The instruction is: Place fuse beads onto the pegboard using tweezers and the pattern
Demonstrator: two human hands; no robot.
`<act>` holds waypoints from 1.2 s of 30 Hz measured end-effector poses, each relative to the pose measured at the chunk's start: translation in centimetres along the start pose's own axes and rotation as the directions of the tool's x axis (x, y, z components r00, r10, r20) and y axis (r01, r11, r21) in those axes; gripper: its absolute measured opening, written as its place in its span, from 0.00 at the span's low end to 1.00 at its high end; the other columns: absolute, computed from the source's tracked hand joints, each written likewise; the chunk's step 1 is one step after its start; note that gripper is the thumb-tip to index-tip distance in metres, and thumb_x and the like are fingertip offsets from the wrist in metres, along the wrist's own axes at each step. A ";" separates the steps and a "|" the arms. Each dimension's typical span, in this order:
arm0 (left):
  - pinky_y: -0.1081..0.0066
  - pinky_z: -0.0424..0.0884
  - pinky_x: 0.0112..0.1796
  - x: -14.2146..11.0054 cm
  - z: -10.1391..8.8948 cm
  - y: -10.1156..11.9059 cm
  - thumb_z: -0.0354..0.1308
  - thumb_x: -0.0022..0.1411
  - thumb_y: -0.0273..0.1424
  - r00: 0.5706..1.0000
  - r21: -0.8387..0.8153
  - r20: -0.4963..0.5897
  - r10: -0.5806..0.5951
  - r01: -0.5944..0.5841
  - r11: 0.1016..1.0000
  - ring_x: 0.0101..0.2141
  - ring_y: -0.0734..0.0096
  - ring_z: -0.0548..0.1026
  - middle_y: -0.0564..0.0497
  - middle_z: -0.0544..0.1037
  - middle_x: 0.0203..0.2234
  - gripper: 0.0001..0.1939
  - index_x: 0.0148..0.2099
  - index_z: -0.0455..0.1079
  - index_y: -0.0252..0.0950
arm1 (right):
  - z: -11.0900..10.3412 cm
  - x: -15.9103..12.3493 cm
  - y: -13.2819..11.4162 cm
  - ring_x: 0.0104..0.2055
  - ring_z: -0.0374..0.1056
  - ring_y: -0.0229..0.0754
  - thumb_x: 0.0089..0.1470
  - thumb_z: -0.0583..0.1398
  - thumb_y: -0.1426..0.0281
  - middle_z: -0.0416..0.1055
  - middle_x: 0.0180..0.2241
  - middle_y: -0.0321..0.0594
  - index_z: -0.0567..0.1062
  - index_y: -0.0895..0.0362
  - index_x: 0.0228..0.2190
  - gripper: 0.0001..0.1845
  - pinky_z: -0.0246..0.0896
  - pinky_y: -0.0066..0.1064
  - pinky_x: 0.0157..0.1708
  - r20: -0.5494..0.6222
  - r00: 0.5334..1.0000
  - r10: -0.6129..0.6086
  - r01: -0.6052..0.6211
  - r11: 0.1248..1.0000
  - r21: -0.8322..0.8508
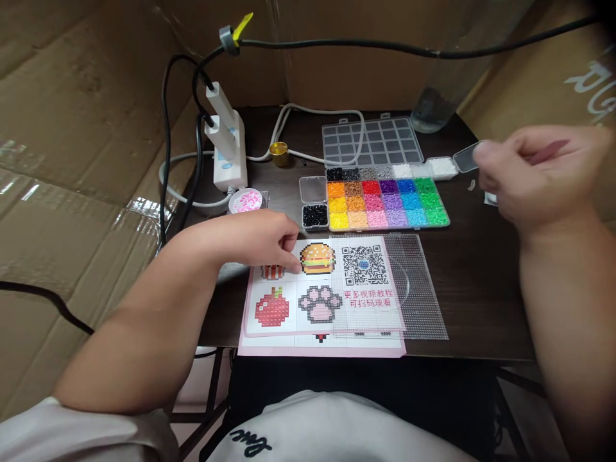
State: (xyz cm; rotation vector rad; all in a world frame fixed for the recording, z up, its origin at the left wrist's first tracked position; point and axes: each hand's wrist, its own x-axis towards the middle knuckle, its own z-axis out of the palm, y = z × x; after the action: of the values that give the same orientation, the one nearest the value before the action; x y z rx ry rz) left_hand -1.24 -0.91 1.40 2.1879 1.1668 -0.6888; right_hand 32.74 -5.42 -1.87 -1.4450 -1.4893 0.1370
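My left hand (262,239) rests on the printed pattern sheet (283,280), thumb beside the hamburger picture and the other fingers curled under. Whether it pinches anything is hidden. Raised at the right, my right hand (548,170) is closed around a slim dark red tool (552,150); its tip is not visible. A clear pegboard (426,295) partly overlaps the sheet, which also shows an apple, a paw and a QR code. Beyond lies a divided box of small coloured beads (385,229), its clear lid (373,142) folded back.
A small open case of black beads (315,215) adjoins the box; a case of white beads (443,168) stands at its far right. On the left are a dish of pink beads (246,201), a gold cup (278,154) and a power strip (230,160) with cables. Cardboard walls (346,83) enclose the table.
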 end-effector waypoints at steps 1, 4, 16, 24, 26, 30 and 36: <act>0.70 0.55 0.27 0.0 0.0 0.0 0.61 0.48 0.51 1.000 0.002 0.001 -0.001 0.001 1.000 0.26 0.71 0.69 0.51 0.77 0.26 0.20 0.32 0.70 0.39 | -0.2 -0.1 -0.2 0.19 0.52 0.35 0.46 0.66 0.56 0.56 0.13 0.32 0.66 0.54 0.14 0.22 0.46 0.32 0.21 0.050 0.996 -0.069 0.069 0.998 0.000; 0.70 0.55 0.27 -0.1 -0.1 0.2 0.61 0.48 0.51 1.000 0.002 0.001 0.001 -0.001 1.000 0.26 0.71 0.69 0.51 0.77 0.26 0.20 0.32 0.70 0.39 | -0.5 -0.5 -1.6 0.16 0.49 0.31 0.43 0.69 0.57 0.55 0.12 0.30 0.65 0.55 0.12 0.24 0.42 0.29 0.18 0.364 0.907 -0.211 0.221 0.975 0.015; 0.70 0.55 0.27 0.0 0.1 0.0 0.62 0.47 0.50 1.000 0.008 -0.023 0.013 -0.013 1.000 0.25 0.72 0.68 0.52 0.76 0.25 0.20 0.32 0.71 0.39 | 3.9 -4.2 -8.0 0.21 0.52 0.35 0.48 0.62 0.46 0.63 0.18 0.35 0.68 0.56 0.17 0.27 0.37 0.30 0.24 0.971 0.211 -0.113 0.515 0.857 -0.012; 0.70 0.55 0.26 -0.1 0.1 0.2 0.62 0.47 0.49 1.000 -0.029 -0.011 0.001 -0.002 1.000 0.24 0.73 0.68 0.52 0.76 0.24 0.19 0.32 0.70 0.39 | 3.8 -4.0 -7.7 0.22 0.56 0.37 0.43 0.65 0.46 0.67 0.19 0.36 0.70 0.55 0.19 0.25 0.39 0.29 0.23 0.983 0.182 0.036 0.463 0.878 -0.118; 0.70 0.55 0.26 -0.2 0.1 0.3 0.62 0.47 0.49 1.000 -0.038 -0.013 -0.003 0.003 0.999 0.24 0.73 0.68 0.52 0.77 0.24 0.19 0.32 0.70 0.38 | 3.6 -3.9 -7.7 0.22 0.57 0.38 0.41 0.66 0.46 0.67 0.20 0.36 0.70 0.54 0.19 0.25 0.39 0.29 0.23 0.980 0.185 0.070 0.439 0.887 -0.146; 0.70 0.55 0.25 -0.1 0.3 0.0 0.62 0.47 0.49 1.000 -0.069 -0.009 -0.004 0.003 0.998 0.23 0.73 0.68 0.52 0.77 0.24 0.19 0.31 0.69 0.39 | 3.0 -3.7 -7.4 0.22 0.59 0.39 0.39 0.68 0.50 0.68 0.20 0.36 0.71 0.54 0.20 0.21 0.41 0.29 0.22 0.976 0.164 0.146 0.392 0.898 -0.200; 0.70 0.55 0.24 0.1 0.5 -0.6 0.63 0.46 0.49 1.000 -0.099 -0.011 0.001 -0.002 0.995 0.22 0.73 0.67 0.53 0.76 0.23 0.19 0.31 0.69 0.39 | 2.6 -3.5 -7.1 0.24 0.61 0.40 0.37 0.69 0.53 0.69 0.21 0.35 0.70 0.53 0.21 0.20 0.42 0.29 0.22 0.967 0.142 0.211 0.341 0.907 -0.248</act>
State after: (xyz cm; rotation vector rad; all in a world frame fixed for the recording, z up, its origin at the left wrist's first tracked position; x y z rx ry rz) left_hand -1.83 -0.90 0.83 2.1130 1.1792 -0.6059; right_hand 25.32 -8.77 -0.30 -1.6735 -2.8691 0.9813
